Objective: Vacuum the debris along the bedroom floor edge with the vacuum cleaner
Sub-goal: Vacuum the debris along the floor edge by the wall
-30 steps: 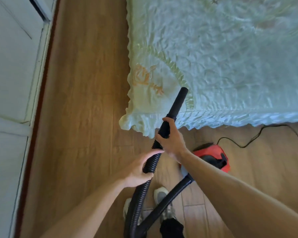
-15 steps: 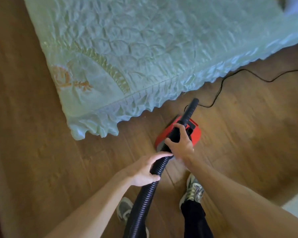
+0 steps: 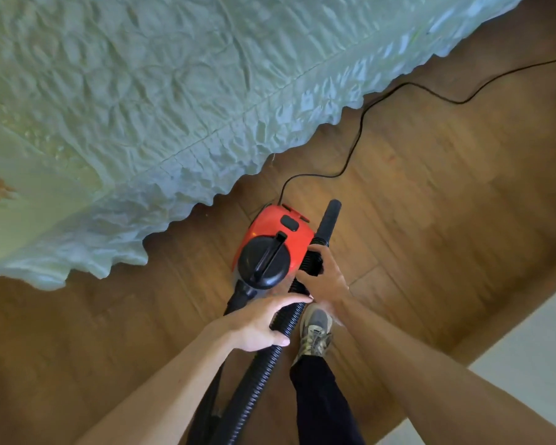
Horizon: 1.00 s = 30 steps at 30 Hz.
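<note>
Black corrugated hose (image 3: 256,379) gripped in both hands beside a red canister vacuum cleaner (image 3: 270,236).
Clasped by the left hand (image 3: 264,319), fingers over the top, thumb beneath; clutched just ahead by the right hand (image 3: 328,279) at the collar of the nozzle tube (image 3: 328,220), aimed away over the wooden floor (image 3: 446,236). Vacuum cleaner just left of the right hand, power cord (image 3: 360,130) trailing beyond; frilled green bedspread (image 3: 174,91) ahead-left; grey sneaker (image 3: 315,329) just below the right hand.
</note>
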Each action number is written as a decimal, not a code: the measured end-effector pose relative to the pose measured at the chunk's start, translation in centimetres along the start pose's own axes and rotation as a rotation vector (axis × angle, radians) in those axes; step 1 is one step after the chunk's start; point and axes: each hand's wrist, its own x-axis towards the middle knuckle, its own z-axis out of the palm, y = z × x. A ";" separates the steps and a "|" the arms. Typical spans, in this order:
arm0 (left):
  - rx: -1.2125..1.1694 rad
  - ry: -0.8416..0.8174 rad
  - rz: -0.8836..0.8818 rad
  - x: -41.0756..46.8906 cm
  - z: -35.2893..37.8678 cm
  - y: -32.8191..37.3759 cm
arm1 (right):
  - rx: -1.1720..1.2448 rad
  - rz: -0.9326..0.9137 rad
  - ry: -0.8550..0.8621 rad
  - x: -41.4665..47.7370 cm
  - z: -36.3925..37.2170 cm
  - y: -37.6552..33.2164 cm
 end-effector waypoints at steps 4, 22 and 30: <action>0.024 -0.029 -0.028 3.4 0.3 1.6 | 0.034 0.058 -0.020 1.9 -3.3 1.2; 0.035 0.013 -0.156 12.0 3.1 0.3 | -0.151 0.174 -0.243 9.5 -7.5 5.9; -0.031 0.036 -0.202 13.8 3.3 -3.4 | -0.918 -0.039 -0.443 14.6 -5.3 4.6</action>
